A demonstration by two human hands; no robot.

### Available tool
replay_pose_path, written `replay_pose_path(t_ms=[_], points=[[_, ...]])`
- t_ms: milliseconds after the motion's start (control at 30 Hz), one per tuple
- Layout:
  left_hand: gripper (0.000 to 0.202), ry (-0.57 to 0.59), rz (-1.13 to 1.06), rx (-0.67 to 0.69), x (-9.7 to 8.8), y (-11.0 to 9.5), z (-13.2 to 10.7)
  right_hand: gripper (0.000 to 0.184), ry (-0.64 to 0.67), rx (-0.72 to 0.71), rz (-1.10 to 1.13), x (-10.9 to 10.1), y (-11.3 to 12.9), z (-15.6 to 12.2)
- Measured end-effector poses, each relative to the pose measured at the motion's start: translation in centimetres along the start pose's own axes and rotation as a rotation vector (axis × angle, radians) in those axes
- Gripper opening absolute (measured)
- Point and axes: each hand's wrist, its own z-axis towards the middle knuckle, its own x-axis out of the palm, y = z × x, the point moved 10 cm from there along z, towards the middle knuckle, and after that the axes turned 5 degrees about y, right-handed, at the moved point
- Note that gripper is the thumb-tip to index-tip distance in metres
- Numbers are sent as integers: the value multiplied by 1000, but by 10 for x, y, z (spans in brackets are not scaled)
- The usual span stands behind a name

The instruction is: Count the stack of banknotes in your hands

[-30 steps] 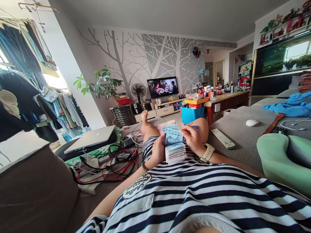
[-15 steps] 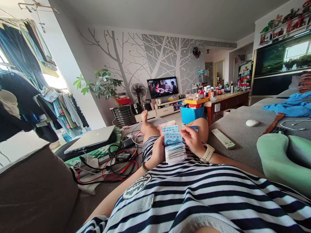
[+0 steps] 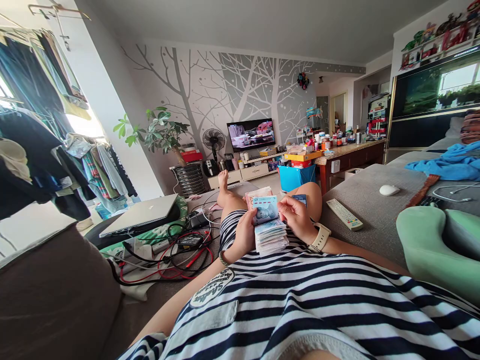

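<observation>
My left hand (image 3: 244,234) is closed around a thick stack of banknotes (image 3: 270,237), whose lower part fans out towards me. A blue banknote (image 3: 265,209) with a portrait stands up at the top of the stack, and pinkish notes (image 3: 258,192) show behind it. At the right edge of the blue note, my right hand (image 3: 299,219) has thumb and fingers pinched together. Its fingertips partly hide the note's edge. A dark blue item with white marks (image 3: 300,199) lies on my right thigh, just beyond the right hand.
To the left lie tangled cables (image 3: 180,252) and a silver laptop (image 3: 140,215). On the sofa at right are a remote control (image 3: 344,214), a white mouse (image 3: 389,190) and a green cushion (image 3: 422,240). A blue box (image 3: 296,179) and a cluttered table (image 3: 352,150) stand further off.
The blue note that was bent towards me is no longer on top of the fold; a blue note with its portrait showing now stands upright. Both hands stay in nearly the same place.
</observation>
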Motion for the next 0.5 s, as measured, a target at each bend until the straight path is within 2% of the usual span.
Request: replay_pose_path(t_ms=[133,233,367,500], points=[[12,23,-30,-28,4,2,-2,44,-93,63,-42,-10,-14,3],[6,67,-101,-44,8,10,1,42,-105,83,-49,-10,-19,3],[18,144,-172,-38,16,14,3,41,-64,70,-77,-7,-18,4],[23,159,-190,-52,16,17,4,41,-65,62,-103,-7,-16,4]])
